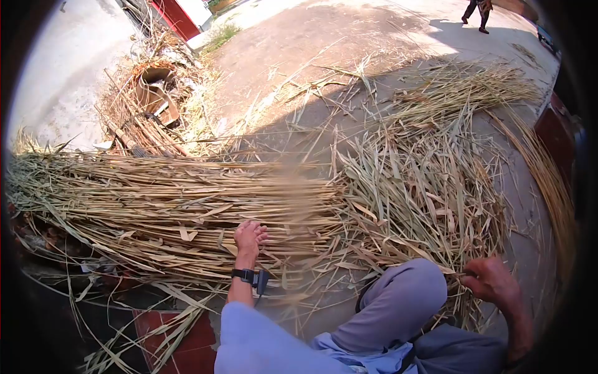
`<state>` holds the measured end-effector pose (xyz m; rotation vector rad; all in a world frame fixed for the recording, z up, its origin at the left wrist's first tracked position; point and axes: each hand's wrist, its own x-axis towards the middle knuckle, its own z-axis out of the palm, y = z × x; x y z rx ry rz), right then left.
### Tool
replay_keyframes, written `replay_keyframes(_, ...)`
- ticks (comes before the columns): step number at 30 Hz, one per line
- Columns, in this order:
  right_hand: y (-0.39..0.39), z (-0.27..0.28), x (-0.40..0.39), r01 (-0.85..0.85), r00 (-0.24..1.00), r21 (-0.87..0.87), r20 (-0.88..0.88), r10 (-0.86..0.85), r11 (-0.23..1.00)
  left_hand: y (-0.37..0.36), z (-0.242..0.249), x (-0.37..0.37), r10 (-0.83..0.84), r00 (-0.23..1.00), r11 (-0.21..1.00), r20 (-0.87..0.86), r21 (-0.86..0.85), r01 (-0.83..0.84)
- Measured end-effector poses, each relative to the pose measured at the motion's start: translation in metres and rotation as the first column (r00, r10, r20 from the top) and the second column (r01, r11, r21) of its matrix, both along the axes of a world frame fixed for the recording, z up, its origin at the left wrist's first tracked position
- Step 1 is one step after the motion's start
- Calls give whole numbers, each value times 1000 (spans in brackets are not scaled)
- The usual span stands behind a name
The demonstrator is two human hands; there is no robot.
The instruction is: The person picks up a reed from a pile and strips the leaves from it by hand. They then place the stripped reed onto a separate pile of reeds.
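Long dry stalks [162,193] lie side by side in a thick layer across the left and middle. Over their lower edge is my left hand [250,236], fingers apart and holding nothing, with a black strapped device on the wrist. At the lower right, my right hand [489,278] has its fingers curled beside a heap of dry leaves [423,187]; what it pinches, if anything, is too small to make out. A blurred vertical streak crosses the stalks' right part.
Twigs and broken pieces [156,103] are piled at the upper left. More stalks [467,87] lie at the upper right, and a bundle [551,187] lies along the right edge. A person [479,14] stands far off. Red tiles [180,343] show below.
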<state>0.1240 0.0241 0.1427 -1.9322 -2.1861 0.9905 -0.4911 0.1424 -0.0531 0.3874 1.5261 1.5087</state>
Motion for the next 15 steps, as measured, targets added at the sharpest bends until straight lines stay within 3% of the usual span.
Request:
replay_keyframes(8,-6,-6,-16,-92,994,27,-63,94,995,8,-39,4,-72,997,997,-11,-36,72)
replay_keyframes(15,-6,-25,-17,-82,996,-2,-38,82,997,21,-36,-5,70,995,995,-76,-66,-75)
